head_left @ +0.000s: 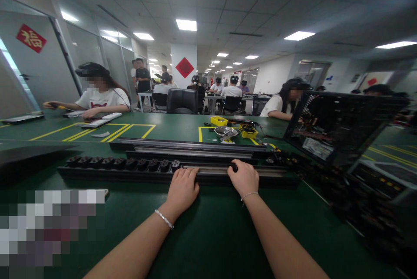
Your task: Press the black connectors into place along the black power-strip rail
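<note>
A long black power strip [130, 167] with several sockets lies across the green table [208, 227] in front of me. My left hand [183, 188] rests on its near edge, fingers curled over the metal rail part. My right hand [244, 177] grips the same strip a little to the right, fingertips on its top. Each wrist wears a thin bracelet. Two more long rails [192, 146] lie just behind the strip.
An open computer case [339, 125] stands tilted at the right. Yellow bins [219, 120] and a metal bowl [226, 132] sit mid-table. A person in white [97, 94] works at the far left, another person [283, 103] at the right, several more behind. A flat device [94, 193] lies near left.
</note>
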The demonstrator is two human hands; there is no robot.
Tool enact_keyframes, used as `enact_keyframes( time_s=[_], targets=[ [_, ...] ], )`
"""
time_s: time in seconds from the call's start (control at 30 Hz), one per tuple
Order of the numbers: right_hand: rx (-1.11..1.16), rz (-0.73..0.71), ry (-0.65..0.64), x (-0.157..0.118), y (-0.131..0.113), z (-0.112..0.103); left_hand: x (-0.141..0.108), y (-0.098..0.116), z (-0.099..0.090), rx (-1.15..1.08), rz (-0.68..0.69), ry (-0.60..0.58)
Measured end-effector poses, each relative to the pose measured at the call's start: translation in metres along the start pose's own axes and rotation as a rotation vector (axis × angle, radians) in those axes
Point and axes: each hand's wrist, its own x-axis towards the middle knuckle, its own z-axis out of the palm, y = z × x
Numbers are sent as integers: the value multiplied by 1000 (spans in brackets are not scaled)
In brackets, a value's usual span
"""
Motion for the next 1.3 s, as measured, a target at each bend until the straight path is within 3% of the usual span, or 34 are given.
enact_keyframes(
  time_s=[0.83,1.07,1.3],
  targets=[
    [11,39,24,5,2,5,0,-1,1,-6,-2,6],
    [-5,47,99,4,3,8,0,0,1,-6,0,10],
    [-13,61,62,3,1,5,1,-1,1,-14,-8,3]
  ],
)
